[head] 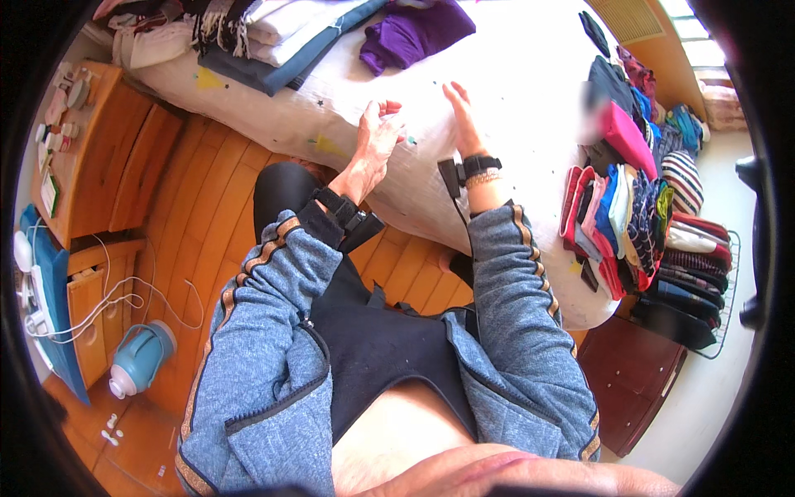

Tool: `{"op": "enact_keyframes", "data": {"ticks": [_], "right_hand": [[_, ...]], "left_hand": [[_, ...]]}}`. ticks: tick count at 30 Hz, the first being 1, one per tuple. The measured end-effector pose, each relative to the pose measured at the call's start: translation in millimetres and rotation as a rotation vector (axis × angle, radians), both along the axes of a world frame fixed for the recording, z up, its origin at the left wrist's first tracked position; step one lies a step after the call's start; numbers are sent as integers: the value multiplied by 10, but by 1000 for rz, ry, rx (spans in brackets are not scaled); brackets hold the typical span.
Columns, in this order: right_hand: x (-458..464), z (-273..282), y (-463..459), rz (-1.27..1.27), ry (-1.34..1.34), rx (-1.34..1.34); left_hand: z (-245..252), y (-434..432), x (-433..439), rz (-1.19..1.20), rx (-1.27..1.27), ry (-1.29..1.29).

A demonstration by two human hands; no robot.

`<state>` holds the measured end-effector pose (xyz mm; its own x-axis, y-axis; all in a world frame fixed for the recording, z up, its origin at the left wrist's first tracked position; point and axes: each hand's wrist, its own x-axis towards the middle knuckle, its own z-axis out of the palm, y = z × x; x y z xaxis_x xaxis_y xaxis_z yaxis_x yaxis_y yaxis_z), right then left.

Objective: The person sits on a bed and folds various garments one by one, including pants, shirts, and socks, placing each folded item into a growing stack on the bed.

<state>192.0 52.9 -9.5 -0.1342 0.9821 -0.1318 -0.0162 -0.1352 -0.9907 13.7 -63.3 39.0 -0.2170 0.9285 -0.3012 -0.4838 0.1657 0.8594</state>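
Observation:
My left hand (pixel 376 133) is raised over the near edge of the bed, its fingers loosely bent and nothing seen in them. To its right, my right hand (pixel 464 121) is held up with fingers extended and palm turned inward, also holding nothing. Beneath both hands spreads a white patterned bedsheet (pixel 522 124). Beyond them lies a bunched purple cloth garment (pixel 419 37). Up and to the left sits a pile of folded clothes, with dark blue trousers (pixel 273 71) under white garments (pixel 286 31). Neither hand touches any of these clothes.
Rows of folded clothes (pixel 615 217) and a folded pink garment (pixel 630 140) line the bed's right side. A wire rack (pixel 733 292) holds more clothes. At left stand a wooden cabinet (pixel 118 155), loose white cables (pixel 118 298) and a blue thermos jug (pixel 143 357) on the floor.

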Motion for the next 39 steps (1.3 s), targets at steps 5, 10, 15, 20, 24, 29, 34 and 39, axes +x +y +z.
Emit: {"op": "enact_keyframes", "data": {"ticks": [5, 10, 15, 20, 24, 29, 34, 39], "right_hand": [[-626, 246, 434, 48, 77, -203], [-841, 96, 706, -45, 128, -243], [-726, -14, 707, -127, 78, -283], [-351, 116, 172, 64, 416, -281], [125, 342, -535, -131, 397, -544], [449, 364, -1590, -116, 79, -542], [416, 369, -1932, -198, -66, -398], [407, 590, -1958, -256, 32, -281]], "left_hand": [[55, 64, -124, 26, -21, -53], [54, 162, -149, 43, -55, -61], [-23, 258, -135, 182, -88, -104], [-91, 322, -102, 334, -73, -28], [-67, 204, -70, 180, -37, 32], [-32, 6, 56, -332, -128, 144], [-141, -68, 135, -447, -36, 297], [-256, -39, 152, -461, 86, 211]]}}
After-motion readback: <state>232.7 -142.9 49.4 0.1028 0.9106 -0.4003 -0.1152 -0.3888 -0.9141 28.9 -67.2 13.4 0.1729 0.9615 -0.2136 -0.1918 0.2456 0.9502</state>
